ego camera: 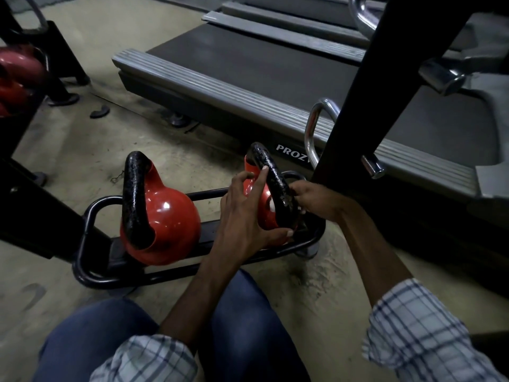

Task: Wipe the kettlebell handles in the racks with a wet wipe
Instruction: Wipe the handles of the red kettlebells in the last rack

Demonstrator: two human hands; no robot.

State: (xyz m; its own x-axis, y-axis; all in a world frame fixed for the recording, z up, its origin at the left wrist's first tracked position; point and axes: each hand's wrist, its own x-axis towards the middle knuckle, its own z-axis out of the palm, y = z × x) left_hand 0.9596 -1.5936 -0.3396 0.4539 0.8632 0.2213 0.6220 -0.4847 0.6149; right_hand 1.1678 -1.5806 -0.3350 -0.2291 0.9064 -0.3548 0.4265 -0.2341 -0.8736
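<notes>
Two red kettlebells with black handles sit in a low black rack tray (88,216) on the floor. The left kettlebell (170,216) stands untouched, its handle (132,194) arching toward me. My left hand (239,216) rests spread on the body of the right kettlebell (265,208), index fingertip on its handle (268,172) and thumb near the base. My right hand (316,199) is behind that handle, fingers curled round its lower right end. No wet wipe is plainly visible; a small white patch shows by the handle, and I cannot tell what it is.
A black rack upright (371,92) rises just right of my hands, with chrome handles (311,133) on it. A treadmill deck (248,78) lies beyond the tray. More red kettlebells (16,75) sit on another rack at far left. My knees are below the tray.
</notes>
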